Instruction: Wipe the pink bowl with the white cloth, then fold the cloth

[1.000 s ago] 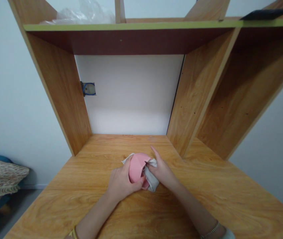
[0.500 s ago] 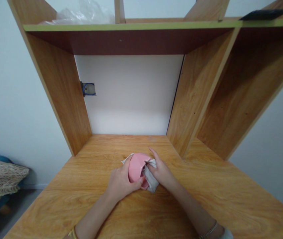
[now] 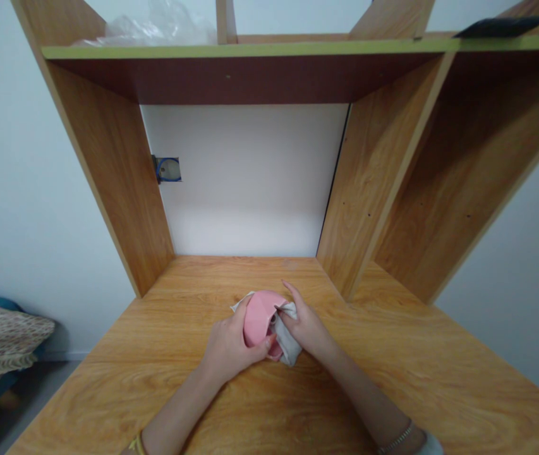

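Note:
A pink, rounded, hollow bowl-like thing [image 3: 261, 313] is tilted on its side above the desk, its opening facing right. My left hand [image 3: 229, 344] is closed around it, fingers behind and thumb at the lower rim. A pale grey cloth [image 3: 287, 342] is tucked into the opening and hangs down on the right. My right hand [image 3: 306, 322] grips this cloth, with its fingertips partly hidden inside the opening and the thumb stretched upward. Another corner of whitish cloth shows behind the pink thing at its upper left.
The wooden desk [image 3: 165, 354] meets upright side panels and a white back panel [image 3: 250, 183] with an open socket hole [image 3: 169, 169]. Overhead runs a shelf [image 3: 250, 52] with a clear plastic bag [image 3: 160, 28] and a dark flat thing [image 3: 499, 26]. A fringed blanket [image 3: 6, 332] lies at left.

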`<state>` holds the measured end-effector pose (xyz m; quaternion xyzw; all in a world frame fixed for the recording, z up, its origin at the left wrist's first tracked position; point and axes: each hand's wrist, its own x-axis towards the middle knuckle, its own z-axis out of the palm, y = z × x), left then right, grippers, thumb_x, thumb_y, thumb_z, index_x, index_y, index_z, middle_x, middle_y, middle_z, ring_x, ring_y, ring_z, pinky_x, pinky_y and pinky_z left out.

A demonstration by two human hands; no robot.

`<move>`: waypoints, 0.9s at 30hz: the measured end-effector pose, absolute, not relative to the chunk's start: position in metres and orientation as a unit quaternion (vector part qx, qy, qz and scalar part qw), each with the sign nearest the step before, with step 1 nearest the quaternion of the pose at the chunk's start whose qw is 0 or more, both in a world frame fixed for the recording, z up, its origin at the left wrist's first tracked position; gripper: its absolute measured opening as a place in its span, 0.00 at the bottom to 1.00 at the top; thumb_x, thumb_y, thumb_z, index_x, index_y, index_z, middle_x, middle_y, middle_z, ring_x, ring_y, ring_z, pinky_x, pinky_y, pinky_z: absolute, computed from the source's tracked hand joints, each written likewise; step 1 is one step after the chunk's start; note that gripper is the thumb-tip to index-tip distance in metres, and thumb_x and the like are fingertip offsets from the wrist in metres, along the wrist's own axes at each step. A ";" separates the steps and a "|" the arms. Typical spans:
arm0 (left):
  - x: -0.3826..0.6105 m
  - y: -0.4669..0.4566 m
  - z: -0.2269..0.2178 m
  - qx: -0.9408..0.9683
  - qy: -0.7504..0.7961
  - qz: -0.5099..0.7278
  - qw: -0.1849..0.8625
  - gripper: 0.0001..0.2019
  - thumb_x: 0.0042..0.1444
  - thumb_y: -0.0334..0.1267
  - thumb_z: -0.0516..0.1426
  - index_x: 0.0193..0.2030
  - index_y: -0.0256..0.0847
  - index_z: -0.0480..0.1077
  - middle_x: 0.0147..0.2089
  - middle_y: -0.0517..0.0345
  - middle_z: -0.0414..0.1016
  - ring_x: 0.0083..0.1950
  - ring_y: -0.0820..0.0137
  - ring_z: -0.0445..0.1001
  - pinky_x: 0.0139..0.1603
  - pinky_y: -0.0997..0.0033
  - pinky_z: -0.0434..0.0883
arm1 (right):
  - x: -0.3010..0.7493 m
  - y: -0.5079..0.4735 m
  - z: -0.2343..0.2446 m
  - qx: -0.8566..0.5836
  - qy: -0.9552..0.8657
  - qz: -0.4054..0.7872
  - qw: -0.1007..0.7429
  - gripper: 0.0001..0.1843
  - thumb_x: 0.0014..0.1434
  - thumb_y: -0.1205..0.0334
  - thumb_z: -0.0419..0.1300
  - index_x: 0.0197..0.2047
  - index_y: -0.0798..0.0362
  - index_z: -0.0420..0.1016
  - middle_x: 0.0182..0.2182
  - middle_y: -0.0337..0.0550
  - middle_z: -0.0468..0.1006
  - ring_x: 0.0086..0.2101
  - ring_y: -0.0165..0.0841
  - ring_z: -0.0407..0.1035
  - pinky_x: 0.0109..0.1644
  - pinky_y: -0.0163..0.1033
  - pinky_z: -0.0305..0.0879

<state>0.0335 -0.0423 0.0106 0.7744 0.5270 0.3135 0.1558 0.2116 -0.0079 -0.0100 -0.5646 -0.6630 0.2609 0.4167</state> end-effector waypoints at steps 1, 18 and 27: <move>0.034 -0.042 0.010 0.774 0.528 0.313 0.155 0.38 0.46 0.51 0.55 0.62 0.37 0.50 0.49 0.45 0.71 0.47 0.55 0.71 0.47 0.58 0.66 | 0.212 -0.008 -0.010 -0.563 -0.664 0.259 0.418 0.34 0.49 0.66 0.54 0.60 0.52 0.51 0.33 0.42 0.76 0.33 0.34 0.69 0.40 0.38 0.63; 0.032 -0.041 0.009 0.747 0.544 0.338 0.178 0.37 0.50 0.53 0.53 0.64 0.39 0.46 0.48 0.47 0.71 0.44 0.57 0.72 0.45 0.61 0.65 | 0.212 -0.006 -0.013 -0.561 -0.639 0.275 0.448 0.33 0.49 0.65 0.52 0.59 0.54 0.52 0.41 0.46 0.74 0.40 0.36 0.68 0.48 0.43 0.61; 0.042 -0.044 0.008 0.735 0.537 0.348 0.225 0.49 0.43 0.53 0.60 0.65 0.38 0.35 0.52 0.43 0.68 0.49 0.54 0.69 0.45 0.60 0.65 | 0.205 -0.004 -0.016 -0.528 -0.565 0.302 0.557 0.31 0.48 0.65 0.52 0.57 0.54 0.54 0.43 0.46 0.73 0.43 0.36 0.67 0.50 0.43 0.61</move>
